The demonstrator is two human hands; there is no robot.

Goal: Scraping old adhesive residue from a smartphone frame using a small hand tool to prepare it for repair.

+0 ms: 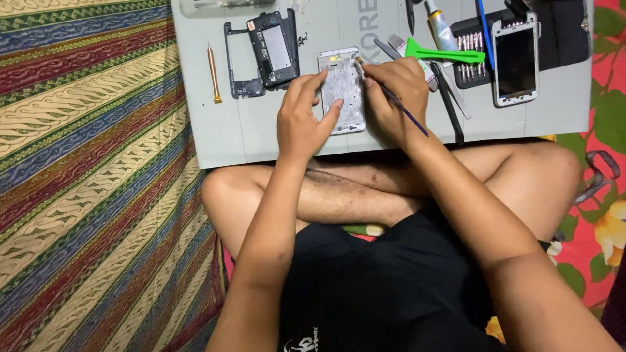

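Observation:
A white phone frame (342, 85) lies on the grey work mat (261, 130) in front of me. My left hand (301, 117) rests on its left side and lower edge, holding it down with the fingers. In my right hand (393, 94) is a thin dark-handled brush-like tool (405, 111), gripped like a pen, with its tip touching the frame's upper right corner.
On the mat: a black phone back housing (274, 49) and a thin black bezel (236, 65) at left, an orange screwdriver (214, 73), a green plastic pry tool (450, 55), tweezers (448, 101), a glue tube (440, 26), a screwdriver bit set (471, 58), a white phone (515, 60). Striped cloth lies left.

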